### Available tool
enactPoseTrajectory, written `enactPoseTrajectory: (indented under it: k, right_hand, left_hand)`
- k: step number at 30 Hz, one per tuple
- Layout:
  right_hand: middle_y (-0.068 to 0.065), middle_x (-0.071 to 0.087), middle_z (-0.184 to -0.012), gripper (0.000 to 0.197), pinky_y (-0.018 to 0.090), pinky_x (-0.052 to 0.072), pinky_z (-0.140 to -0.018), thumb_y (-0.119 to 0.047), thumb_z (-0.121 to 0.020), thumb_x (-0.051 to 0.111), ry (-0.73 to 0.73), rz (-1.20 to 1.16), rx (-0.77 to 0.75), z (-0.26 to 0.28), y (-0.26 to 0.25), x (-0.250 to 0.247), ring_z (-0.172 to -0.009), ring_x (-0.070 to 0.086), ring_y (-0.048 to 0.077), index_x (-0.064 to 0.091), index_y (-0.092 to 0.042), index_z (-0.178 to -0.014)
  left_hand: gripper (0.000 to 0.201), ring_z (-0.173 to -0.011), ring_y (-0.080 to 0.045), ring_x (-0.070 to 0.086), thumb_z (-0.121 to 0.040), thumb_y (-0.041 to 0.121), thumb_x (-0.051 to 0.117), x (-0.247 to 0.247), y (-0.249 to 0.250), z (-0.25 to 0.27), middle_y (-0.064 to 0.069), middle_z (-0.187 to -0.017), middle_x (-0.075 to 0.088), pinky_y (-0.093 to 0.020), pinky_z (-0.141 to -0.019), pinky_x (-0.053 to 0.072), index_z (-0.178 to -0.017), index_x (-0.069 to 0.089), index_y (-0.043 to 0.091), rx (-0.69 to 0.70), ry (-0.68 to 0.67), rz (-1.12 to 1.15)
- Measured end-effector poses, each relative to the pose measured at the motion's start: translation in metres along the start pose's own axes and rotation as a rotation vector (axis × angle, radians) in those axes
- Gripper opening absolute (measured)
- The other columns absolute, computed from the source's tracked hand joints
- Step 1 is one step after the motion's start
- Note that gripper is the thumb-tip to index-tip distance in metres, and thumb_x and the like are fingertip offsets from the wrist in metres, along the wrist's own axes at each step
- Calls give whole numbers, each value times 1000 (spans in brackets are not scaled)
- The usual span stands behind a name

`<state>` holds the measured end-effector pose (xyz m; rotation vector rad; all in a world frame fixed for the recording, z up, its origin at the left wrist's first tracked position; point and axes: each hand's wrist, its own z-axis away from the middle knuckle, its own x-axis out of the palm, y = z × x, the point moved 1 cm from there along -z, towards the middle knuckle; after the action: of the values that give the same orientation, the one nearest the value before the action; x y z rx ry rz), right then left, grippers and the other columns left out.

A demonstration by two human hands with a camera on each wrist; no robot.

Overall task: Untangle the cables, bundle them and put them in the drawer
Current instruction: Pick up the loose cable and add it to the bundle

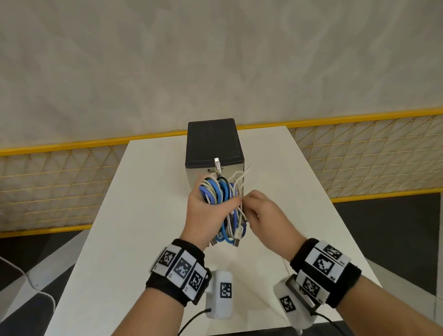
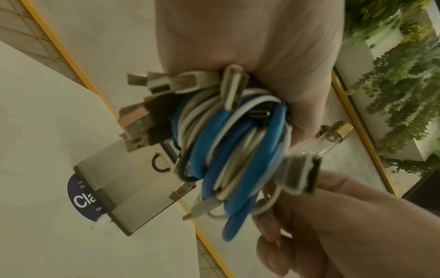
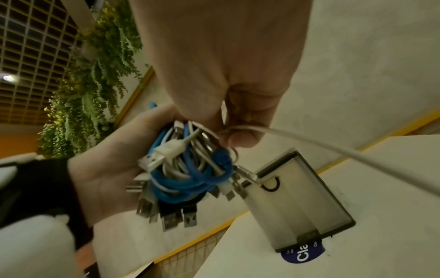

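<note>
My left hand (image 1: 212, 206) grips a coiled bundle of blue and white cables (image 1: 220, 194), held upright just in front of the small drawer unit (image 1: 214, 143). Several USB plugs (image 2: 142, 120) stick out of the bundle (image 2: 228, 150). Touching the bundle's right side, my right hand (image 1: 254, 209) pinches a loose white cable (image 3: 321, 144) between thumb and forefinger; that strand runs away from the bundle (image 3: 185, 169). The drawer unit (image 3: 292, 203) has a black top and translucent fronts with a ring pull, and its drawers look pushed in.
The drawer unit stands on a narrow white table (image 1: 146, 215), over a round blue sticker (image 2: 81, 201). A yellow-framed mesh fence (image 1: 57, 172) runs behind the table. A white cord (image 1: 11, 266) trails on the floor at the left. Green plants (image 3: 90, 94) hang nearby.
</note>
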<state>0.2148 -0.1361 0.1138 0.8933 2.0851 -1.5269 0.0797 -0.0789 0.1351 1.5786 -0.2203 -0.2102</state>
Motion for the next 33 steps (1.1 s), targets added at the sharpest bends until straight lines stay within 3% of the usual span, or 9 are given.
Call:
enactPoseTrajectory:
  k: [7, 10, 13, 16, 20, 23, 26, 29, 33]
  right_hand:
    - [5, 53, -83, 19, 31, 40, -68, -1, -88, 57, -116, 169, -21, -5, -3, -19, -75, 52, 20, 75, -5, -91]
    - [6, 65, -79, 19, 20, 42, -67, 4, -80, 62, -67, 95, 35, -8, -4, -26, -74, 59, 18, 77, -5, -86]
    - [-5, 56, -66, 18, 14, 37, -58, 9, -73, 65, 29, -25, 138, -8, 0, -25, -60, 53, 11, 68, -8, -69]
    - [2, 55, -76, 30, 24, 40, -56, 2, -73, 73, 128, -218, 277, -10, 8, -23, -58, 58, 20, 49, -16, -77]
    - [9, 63, -91, 17, 21, 51, -66, -7, -88, 64, -136, -315, 268, -4, 19, -33, -66, 63, 15, 62, -11, -105]
    - [5, 64, -81, 17, 23, 48, -66, -7, -95, 54, -274, -274, 281, 11, 39, -42, -64, 59, 9, 70, -12, -101]
    - [2, 58, -74, 17, 27, 45, -72, -18, -95, 56, -202, -319, 361, 23, 53, -52, -65, 53, 6, 69, -13, -85]
    - [3, 56, -82, 31, 36, 44, -85, -26, -94, 59, -28, -433, 310, 19, 50, -54, -82, 57, 11, 57, -3, -73]
    - [6, 66, -116, 34, 31, 43, -104, 5, -94, 47, -34, -654, 146, -4, 25, -46, -125, 54, 15, 50, 5, -60]
  left_hand:
    - [43, -80, -18, 73, -73, 3, 83, 2, -2, 4, -11, -91, 73, -25, -65, 59, -109, 60, 8, -105, -61, 21]
    - [47, -90, -29, 74, -70, 10, 87, 6, -3, 3, -14, -96, 74, -38, -77, 62, -110, 62, 5, -166, -116, 15]
    - [45, -89, -27, 73, -69, 12, 88, 10, -2, 0, -12, -95, 74, -40, -81, 61, -107, 64, 8, -139, -135, -49]
    - [40, -83, -22, 73, -71, 8, 85, 12, -2, -1, -7, -88, 72, -33, -74, 62, -104, 63, 9, -113, -73, -45]
    - [29, -67, -14, 71, -76, 0, 80, 4, 3, -5, -6, -80, 70, -25, -60, 57, -101, 65, 3, -143, 88, 113]
    - [31, -75, -20, 73, -77, 1, 79, -14, 7, -16, -7, -87, 72, -31, -67, 61, -105, 67, 5, -144, 205, 187]
    - [27, -75, -16, 73, -76, 2, 80, -30, 8, -22, -4, -86, 73, -31, -68, 60, -96, 66, 13, -116, 238, 172]
    - [31, -68, -8, 70, -75, 0, 80, -33, 6, -22, -5, -85, 69, -24, -63, 58, -100, 63, 9, -31, 174, 42]
    - [42, -78, -16, 69, -73, -3, 81, -18, 1, -13, -12, -91, 68, -30, -77, 61, -98, 58, 22, 30, 7, -93]
